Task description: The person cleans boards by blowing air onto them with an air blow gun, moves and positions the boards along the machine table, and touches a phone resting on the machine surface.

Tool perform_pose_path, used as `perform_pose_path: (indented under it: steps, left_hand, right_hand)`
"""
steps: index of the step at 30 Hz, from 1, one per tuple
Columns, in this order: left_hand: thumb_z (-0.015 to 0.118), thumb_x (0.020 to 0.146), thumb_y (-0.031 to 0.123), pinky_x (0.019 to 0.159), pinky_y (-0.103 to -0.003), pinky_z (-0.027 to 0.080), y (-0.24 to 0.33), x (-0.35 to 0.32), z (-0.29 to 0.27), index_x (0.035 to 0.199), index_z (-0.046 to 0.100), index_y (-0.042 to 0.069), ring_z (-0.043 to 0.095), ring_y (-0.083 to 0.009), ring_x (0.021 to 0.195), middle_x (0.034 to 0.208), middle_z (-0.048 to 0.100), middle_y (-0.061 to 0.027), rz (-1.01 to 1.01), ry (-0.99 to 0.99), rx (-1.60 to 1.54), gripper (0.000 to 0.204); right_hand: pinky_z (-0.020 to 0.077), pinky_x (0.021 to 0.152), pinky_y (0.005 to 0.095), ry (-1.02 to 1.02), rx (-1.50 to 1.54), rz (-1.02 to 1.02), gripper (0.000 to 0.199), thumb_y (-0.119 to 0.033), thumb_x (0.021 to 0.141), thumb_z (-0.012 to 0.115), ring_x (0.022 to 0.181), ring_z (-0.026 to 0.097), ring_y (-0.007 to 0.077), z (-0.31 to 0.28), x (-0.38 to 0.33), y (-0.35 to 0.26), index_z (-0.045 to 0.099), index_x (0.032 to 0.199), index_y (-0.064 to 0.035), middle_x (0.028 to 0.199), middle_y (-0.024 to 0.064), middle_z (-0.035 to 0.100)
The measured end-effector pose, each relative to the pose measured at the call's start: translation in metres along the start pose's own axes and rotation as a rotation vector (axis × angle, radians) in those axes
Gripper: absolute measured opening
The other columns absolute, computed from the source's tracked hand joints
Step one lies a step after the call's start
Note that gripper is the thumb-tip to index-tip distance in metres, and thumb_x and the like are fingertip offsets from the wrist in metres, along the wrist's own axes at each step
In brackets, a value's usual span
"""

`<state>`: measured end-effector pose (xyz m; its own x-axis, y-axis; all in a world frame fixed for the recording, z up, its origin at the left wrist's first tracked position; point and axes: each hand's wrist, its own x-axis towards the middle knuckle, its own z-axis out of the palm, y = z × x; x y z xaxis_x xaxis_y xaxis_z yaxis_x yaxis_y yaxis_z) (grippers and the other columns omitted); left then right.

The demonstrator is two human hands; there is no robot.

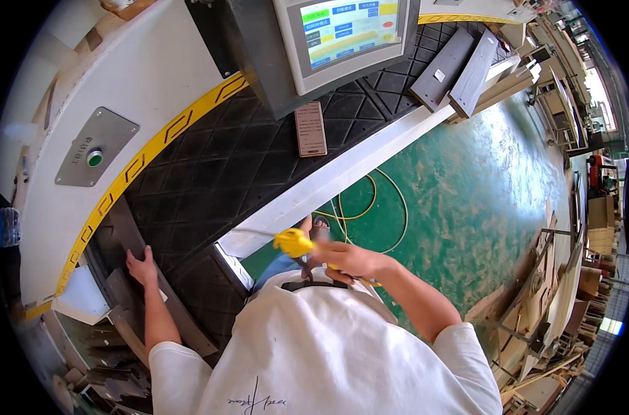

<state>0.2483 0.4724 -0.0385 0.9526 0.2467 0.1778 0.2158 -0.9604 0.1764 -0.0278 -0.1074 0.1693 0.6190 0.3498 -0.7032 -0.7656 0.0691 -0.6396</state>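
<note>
My right hand (352, 259) is wrapped round a yellow air blow gun (293, 243) in front of my waist. The gun's thin nozzle points left, toward the white edge of the machine. My left hand (143, 268) is on a long dark board (179, 315) at the left, with thumb and fingers set across its width. This board lies on the black ridged work surface (197, 173). More dark boards (124, 294) sit just left of my left forearm.
A touchscreen panel (349, 31) stands over the surface, with a phone (310, 129) lying below it. Two grey boards (475, 72) rest at the far right end. A green button (94, 158) is on the machine's side. A yellow hose (372, 200) loops on the green floor (459, 187). Wood stacks line the right.
</note>
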Motion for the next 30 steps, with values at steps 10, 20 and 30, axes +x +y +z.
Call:
perform_pose_path:
  steps: [10,20,30]
  left_hand:
    - [0.086,0.084,0.034,0.114,-0.055,0.041,0.113,-0.177,-0.045,0.148,0.05,0.001,0.051,-0.0467,0.134,0.148,0.054,-0.0254,0.262,0.015,-0.231,0.08]
    - [0.079,0.086,0.041,0.113,-0.058,0.039,0.128,-0.27,-0.071,0.151,0.047,0.006,0.048,-0.0462,0.136,0.154,0.047,-0.0239,0.28,-0.065,-0.133,0.08]
    - [0.082,0.081,0.039,0.11,-0.057,0.041,0.13,-0.271,-0.067,0.148,0.051,0.007,0.05,-0.0468,0.133,0.151,0.049,-0.0241,0.292,-0.014,-0.17,0.08]
  right_hand:
    - [0.0496,0.099,0.0512,-0.07,-0.811,-0.228,0.055,-0.045,0.112,0.043,0.105,0.069,0.0459,0.064,0.066,-0.044,0.057,0.141,-0.0014,0.109,0.0298,0.072]
    - [0.0573,0.066,0.0506,0.421,-1.16,-0.411,0.04,-0.039,0.11,0.05,0.07,0.072,0.0398,0.038,0.103,-0.053,0.056,0.118,-0.0002,0.076,0.0164,0.072]
    - [0.0567,0.073,0.0529,0.5,-1.069,-0.398,0.04,-0.039,0.111,0.049,0.078,0.074,0.0416,0.045,0.127,-0.099,0.058,0.117,-0.0003,0.084,0.0215,0.074]
